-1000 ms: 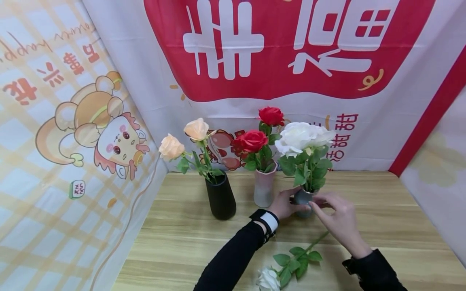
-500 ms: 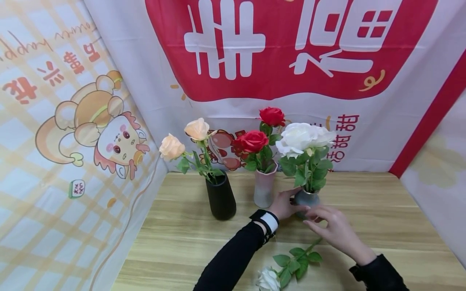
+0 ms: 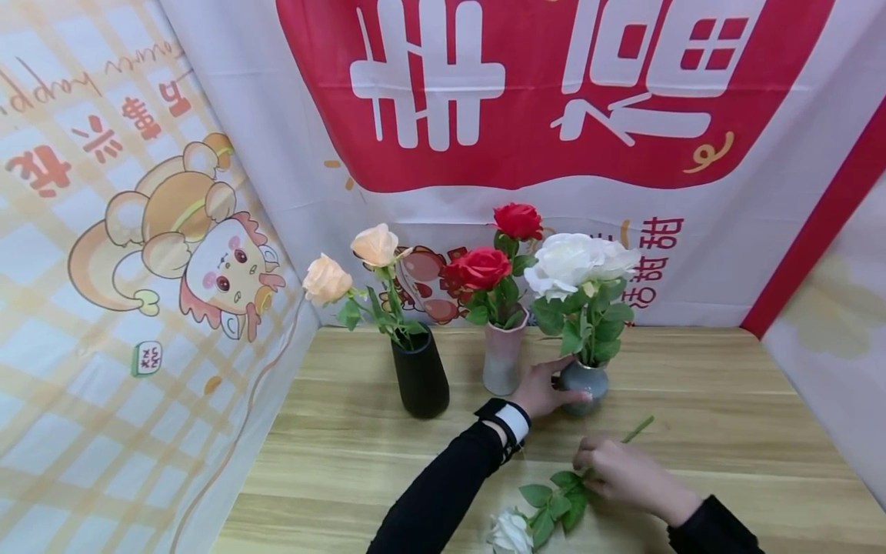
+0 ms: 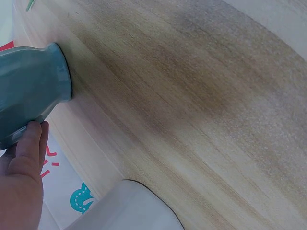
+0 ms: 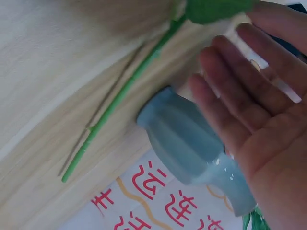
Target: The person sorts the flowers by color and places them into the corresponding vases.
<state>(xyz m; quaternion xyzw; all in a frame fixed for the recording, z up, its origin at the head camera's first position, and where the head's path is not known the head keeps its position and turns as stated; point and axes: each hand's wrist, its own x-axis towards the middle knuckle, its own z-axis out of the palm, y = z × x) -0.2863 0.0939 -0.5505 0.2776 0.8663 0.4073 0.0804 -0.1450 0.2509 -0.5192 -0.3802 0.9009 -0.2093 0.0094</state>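
A grey-blue vase (image 3: 585, 389) stands at the right of the row, holding white flowers (image 3: 577, 265) with green leaves. My left hand (image 3: 543, 391) grips its side, thumb in front and fingers behind; the left wrist view shows fingertips against the glazed vase (image 4: 31, 88). Nearer me, a single white rose (image 3: 511, 532) lies on the table, its green stem (image 3: 638, 428) pointing away to the right. My right hand (image 3: 626, 471) is over that stem beside its leaves. In the right wrist view its fingers (image 5: 225, 91) are loosely extended, beside the green stem (image 5: 115, 103).
A pink-white vase (image 3: 501, 362) with red roses (image 3: 481, 269) stands left of the gripped vase. Farther left is a black vase (image 3: 419, 377) with peach roses (image 3: 374, 246). Printed cloth (image 3: 415, 215) hangs behind the wooden table (image 3: 325, 469).
My right hand has left the grey-blue vase and come down toward me, over the lying rose's stem. My left hand has stayed on the vase.
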